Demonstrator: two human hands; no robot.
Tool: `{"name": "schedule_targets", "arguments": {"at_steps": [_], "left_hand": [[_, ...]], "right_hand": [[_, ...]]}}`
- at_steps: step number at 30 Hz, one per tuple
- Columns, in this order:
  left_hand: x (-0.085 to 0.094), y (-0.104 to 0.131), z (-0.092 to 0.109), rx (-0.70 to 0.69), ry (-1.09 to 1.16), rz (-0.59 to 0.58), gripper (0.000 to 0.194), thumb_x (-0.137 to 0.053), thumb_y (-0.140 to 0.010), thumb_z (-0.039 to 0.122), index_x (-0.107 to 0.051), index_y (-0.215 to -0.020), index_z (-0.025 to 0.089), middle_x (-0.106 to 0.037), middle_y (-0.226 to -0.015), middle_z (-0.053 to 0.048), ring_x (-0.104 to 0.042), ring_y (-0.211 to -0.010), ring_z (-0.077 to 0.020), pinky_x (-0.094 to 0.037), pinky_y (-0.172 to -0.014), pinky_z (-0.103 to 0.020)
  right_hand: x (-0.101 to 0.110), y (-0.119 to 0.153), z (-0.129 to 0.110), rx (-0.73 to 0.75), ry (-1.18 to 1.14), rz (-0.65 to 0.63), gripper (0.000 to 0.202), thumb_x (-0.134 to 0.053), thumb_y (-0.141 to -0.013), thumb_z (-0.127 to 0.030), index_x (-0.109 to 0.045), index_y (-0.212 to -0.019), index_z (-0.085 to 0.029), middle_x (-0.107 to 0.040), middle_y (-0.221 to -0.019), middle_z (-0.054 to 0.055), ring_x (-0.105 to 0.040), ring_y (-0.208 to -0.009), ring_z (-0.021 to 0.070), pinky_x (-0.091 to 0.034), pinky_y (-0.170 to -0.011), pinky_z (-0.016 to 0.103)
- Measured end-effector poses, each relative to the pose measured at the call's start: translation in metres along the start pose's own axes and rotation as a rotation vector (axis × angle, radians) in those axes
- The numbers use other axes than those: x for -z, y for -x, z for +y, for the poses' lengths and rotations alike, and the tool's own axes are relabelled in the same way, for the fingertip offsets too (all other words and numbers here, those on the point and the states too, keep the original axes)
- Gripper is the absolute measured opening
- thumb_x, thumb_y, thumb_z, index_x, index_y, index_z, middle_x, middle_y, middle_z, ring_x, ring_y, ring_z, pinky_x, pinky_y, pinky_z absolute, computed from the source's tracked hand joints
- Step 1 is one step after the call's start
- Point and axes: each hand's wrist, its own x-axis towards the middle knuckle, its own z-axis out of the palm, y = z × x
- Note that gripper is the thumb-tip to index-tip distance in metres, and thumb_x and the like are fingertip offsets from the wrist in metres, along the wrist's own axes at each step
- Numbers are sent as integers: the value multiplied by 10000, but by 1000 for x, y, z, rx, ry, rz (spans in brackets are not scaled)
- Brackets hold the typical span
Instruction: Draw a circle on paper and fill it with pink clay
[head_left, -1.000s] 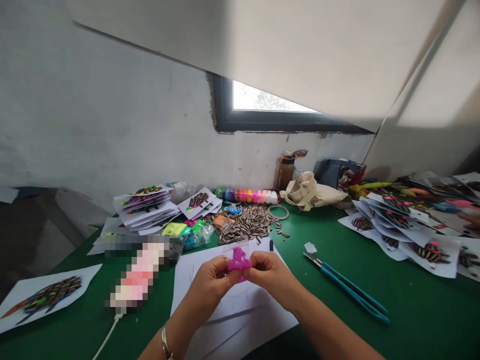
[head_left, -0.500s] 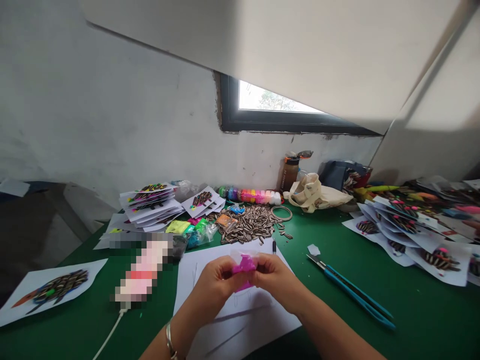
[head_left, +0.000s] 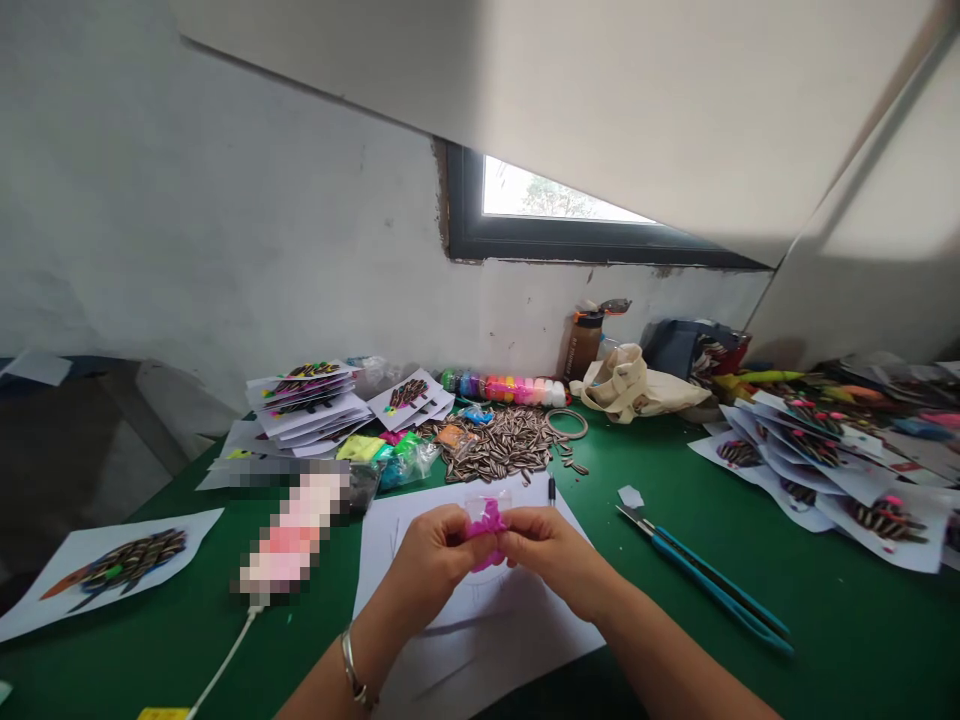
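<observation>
Between my two hands is a small clear packet of magenta modelling clay (head_left: 486, 518). My left hand (head_left: 439, 550) pinches its left side, and my right hand (head_left: 546, 548) pinches the right side. The thumbs nearly meet in front of the packet, hiding part of it. Beneath the hands lies a white sheet of paper (head_left: 405, 640) with faint pencil lines. A dark pen (head_left: 552, 489) rests at the sheet's upper right. Behind the paper spreads a heap of striped sunflower seeds (head_left: 502, 450), with small packets of coloured clay (head_left: 405, 460) at its left.
Blue-handled tweezers (head_left: 720, 580) lie at the right near a white scrap (head_left: 631, 496). Stacks of seed pictures stand left (head_left: 307, 410) and right (head_left: 817, 460). Another seed picture (head_left: 112, 570) and a pixelated object with a white cable (head_left: 232, 650) are at left. A brown bottle (head_left: 583, 342) and cloth bag (head_left: 630, 385) stand behind.
Both hands stay on the clay packet; the grip has shifted slightly, and more of the packet's clear top shows. The view has moved a little, bringing a yellow item into the bottom left edge.
</observation>
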Motion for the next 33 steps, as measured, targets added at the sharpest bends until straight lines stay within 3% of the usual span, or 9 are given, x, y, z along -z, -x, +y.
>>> {"name": "schedule_targets", "arguments": {"at_steps": [5, 10, 14, 21, 25, 29, 33], "left_hand": [[2, -2, -5, 46, 100, -33, 283, -698, -744, 422, -630, -728, 148, -547, -708, 5, -461, -660, -135, -374, -605, -251], [7, 3, 4, 40, 76, -119, 286, -666, -765, 429, -701, -812, 149, -612, -793, -28, -514, -729, -167, -399, -653, -267], [8, 4, 5, 22, -21, -60, 334, -590, -810, 462, -680, -740, 148, -592, -715, -22, -493, -679, -165, -381, -617, -267], [5, 4, 8, -39, -154, 59, 356, -633, -769, 441, -554, -547, 174, -488, -602, 19, -435, -606, -135, -333, -559, -241], [3, 3, 5, -8, -98, 96, 393, -670, -742, 451, -494, -524, 175, -436, -572, 40, -392, -580, -117, -305, -534, -234], [2, 1, 1, -1, 56, -4, 357, -667, -760, 481, -630, -645, 145, -528, -619, 21, -444, -618, -129, -345, -570, -243], [-1, 2, 4, 56, 220, -128, 321, -724, -731, 426, -718, -891, 147, -690, -840, -42, -572, -771, -184, -431, -709, -285]], "right_hand": [[-1, 0, -3, 5, -114, -6, 239, -698, -778, -328, -750, -971, -197, -686, -833, 25, -583, -865, 187, -421, -835, 316], [3, -1, 2, -29, -93, 82, 229, -738, -737, -387, -767, -812, -172, -676, -702, 13, -571, -707, 151, -438, -725, 286], [4, -1, 1, -66, -132, 125, 219, -781, -687, -381, -754, -739, -170, -668, -657, 2, -563, -649, 131, -444, -691, 270], [-4, 2, -3, -41, -221, -49, 276, -805, -687, -345, -743, -894, -171, -691, -784, 28, -624, -774, 165, -474, -799, 316], [-9, 1, -3, -34, -205, -12, 245, -790, -711, -365, -734, -834, -159, -672, -781, 22, -590, -743, 138, -467, -742, 276], [-10, 1, -5, 4, -204, 90, 273, -789, -701, -404, -709, -779, -155, -622, -726, 2, -540, -695, 128, -451, -683, 264], [-10, 1, -5, 24, -180, 206, 320, -806, -655, -442, -668, -694, -156, -564, -662, -15, -485, -651, 124, -420, -633, 255]]}}
